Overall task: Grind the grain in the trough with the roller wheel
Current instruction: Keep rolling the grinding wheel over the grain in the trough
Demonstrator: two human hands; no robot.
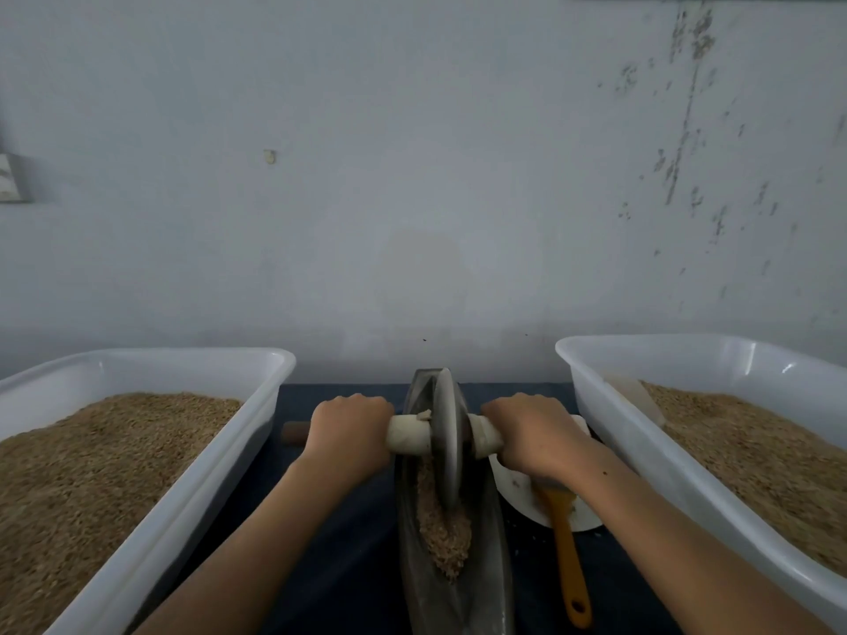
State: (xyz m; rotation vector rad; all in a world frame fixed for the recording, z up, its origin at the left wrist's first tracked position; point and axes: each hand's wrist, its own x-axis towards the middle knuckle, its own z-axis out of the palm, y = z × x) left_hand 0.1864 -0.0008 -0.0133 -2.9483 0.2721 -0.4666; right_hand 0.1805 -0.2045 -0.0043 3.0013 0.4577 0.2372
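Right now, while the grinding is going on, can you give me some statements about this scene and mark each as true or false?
1. Both hands grip the axle of the roller wheel, the left hand on one side and the right hand on the other. True.
2. The trough holds no grain. False: crushed grain lies in it.
3. The left tub is full of water. False: it holds grain.
4. An orange-handled brush lies to the right of the trough. True.
5. The wheel lies flat on the table. False: it stands upright in the trough.
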